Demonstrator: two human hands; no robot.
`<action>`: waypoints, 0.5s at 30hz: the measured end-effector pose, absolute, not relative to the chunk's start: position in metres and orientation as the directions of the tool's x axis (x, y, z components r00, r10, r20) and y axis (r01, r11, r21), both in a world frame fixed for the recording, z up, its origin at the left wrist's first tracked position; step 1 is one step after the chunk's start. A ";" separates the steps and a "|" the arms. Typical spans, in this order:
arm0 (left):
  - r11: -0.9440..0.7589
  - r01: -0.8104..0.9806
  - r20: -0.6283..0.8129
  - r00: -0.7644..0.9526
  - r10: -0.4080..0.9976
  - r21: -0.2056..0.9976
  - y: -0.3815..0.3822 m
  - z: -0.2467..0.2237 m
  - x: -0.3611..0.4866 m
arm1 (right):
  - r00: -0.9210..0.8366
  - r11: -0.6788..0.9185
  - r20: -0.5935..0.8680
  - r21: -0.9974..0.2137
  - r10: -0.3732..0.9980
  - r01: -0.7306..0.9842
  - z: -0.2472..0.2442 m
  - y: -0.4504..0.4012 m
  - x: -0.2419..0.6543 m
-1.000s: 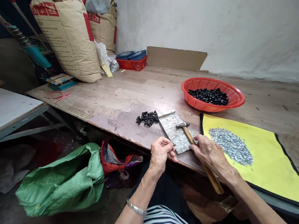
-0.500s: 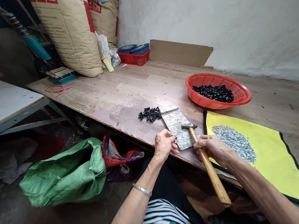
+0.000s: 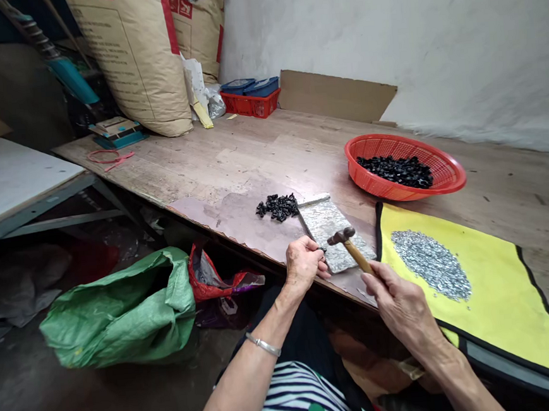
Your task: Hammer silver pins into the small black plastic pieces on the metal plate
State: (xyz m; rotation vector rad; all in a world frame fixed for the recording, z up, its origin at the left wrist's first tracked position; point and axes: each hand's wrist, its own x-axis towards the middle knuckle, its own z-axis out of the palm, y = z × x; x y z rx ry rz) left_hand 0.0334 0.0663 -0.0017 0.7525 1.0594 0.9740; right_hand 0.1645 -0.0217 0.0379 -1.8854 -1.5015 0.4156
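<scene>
Over a stone slab point(image 3: 321, 227) at the near edge, I read the left hand point(image 3: 302, 265) pinching a tiny metal piece point(image 3: 323, 250), right hand point(image 3: 398, 300) clenching a hammer point(image 3: 351, 245).

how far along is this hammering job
Likely done: the black pieces in the red basket, though they may equally be waiting. In hand: the left hand pinches a small dark piece by the stone slab, and the right hand grips a hammer. Apparently left: the black heap on the wooden worktop and the silver bits on the yellow mat.
</scene>
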 end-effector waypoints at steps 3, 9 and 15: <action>0.393 -0.282 -0.361 0.162 0.918 0.875 0.067 -0.004 0.034 | 0.278 -0.012 0.429 -0.527 0.859 0.850 0.046 -0.026 0.156; 0.397 -0.279 -0.371 0.142 0.918 0.875 0.067 -0.004 0.036 | 0.032 0.008 0.411 -0.096 0.911 0.995 0.027 -0.029 0.148; 0.408 -0.279 -0.383 0.139 0.913 0.870 0.067 -0.002 0.036 | 0.025 -0.008 0.549 -0.032 0.835 0.999 0.048 -0.027 0.156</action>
